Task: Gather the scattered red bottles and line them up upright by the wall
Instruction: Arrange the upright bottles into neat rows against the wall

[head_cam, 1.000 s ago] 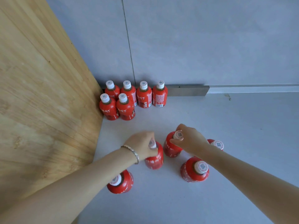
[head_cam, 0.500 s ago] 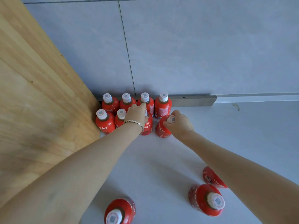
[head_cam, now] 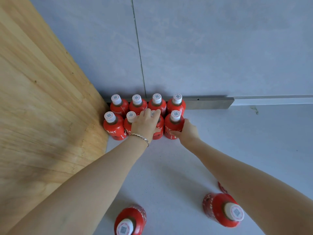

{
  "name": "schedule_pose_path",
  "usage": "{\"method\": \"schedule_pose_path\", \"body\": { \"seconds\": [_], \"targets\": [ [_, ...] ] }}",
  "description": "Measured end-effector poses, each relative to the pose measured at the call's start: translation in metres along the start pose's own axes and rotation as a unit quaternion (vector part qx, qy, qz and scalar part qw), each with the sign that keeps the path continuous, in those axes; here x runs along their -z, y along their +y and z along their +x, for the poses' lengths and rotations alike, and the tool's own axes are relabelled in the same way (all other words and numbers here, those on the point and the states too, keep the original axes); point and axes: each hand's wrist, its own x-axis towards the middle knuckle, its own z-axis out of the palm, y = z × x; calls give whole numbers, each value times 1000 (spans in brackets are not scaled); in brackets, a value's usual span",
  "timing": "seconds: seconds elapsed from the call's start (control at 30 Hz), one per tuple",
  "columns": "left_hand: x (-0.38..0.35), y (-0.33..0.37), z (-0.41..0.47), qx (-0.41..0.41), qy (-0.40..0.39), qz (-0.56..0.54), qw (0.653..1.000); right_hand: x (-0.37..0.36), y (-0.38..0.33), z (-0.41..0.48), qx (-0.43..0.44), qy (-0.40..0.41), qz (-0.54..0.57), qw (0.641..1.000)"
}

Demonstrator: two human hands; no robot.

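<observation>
Red bottles with white caps stand upright in two rows in the corner by the grey wall (head_cam: 220, 48). The back row (head_cam: 137, 106) holds several, and so does the front row (head_cam: 113, 127). My left hand (head_cam: 145, 124) covers the third front bottle (head_cam: 159, 128), fingers over its cap. My right hand (head_cam: 185, 132) wraps the side of the fourth front bottle (head_cam: 174, 123), which stands on the floor. Nearer me stand a bottle (head_cam: 130, 221) at the bottom centre and another (head_cam: 221, 210) at the right, with a third (head_cam: 222, 188) mostly hidden behind my right forearm.
A wooden panel (head_cam: 42, 116) forms the left side of the corner. A grey metal strip (head_cam: 208, 102) runs along the wall's base right of the bottles. The pale floor (head_cam: 254, 141) stretches to the right.
Both hands pushed their bottles up against the front row. My right hand slid from the cap down to the side of its bottle. The view shifted closer to the wall.
</observation>
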Motion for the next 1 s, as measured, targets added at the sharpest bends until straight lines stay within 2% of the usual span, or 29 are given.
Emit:
{"method": "schedule_pose_path", "body": {
  "seconds": [0.13,0.23,0.3,0.37,0.47,0.53,0.63,0.77,0.87,1.0],
  "targets": [
    [6,10,-14,-4,62,37,997,20,11,-11,27,21,1,999],
    [25,23,-43,-46,77,0,996,48,18,-42,101,-57,-69,991],
    [37,27,-68,-48,25,-43,998,71,25,-72,152,-119,-180,965],
    [38,21,-91,-25,-64,-46,997,91,36,-103,171,-143,-287,932],
    [41,8,-125,57,-186,-84,977,110,59,-135,147,-121,-426,885],
    [40,5,-144,94,-237,-88,963,110,76,-147,111,-141,-466,867],
    [34,7,-170,125,-274,-47,952,97,92,-161,83,-195,-406,889],
    [24,8,-204,128,-283,-35,950,82,97,-164,139,-129,-417,889],
    [16,0,-220,138,-222,-124,957,75,98,-164,134,-84,-378,912],
    [8,-12,-219,191,-125,-271,935,63,93,-162,136,-63,-356,922]
  ]
}}
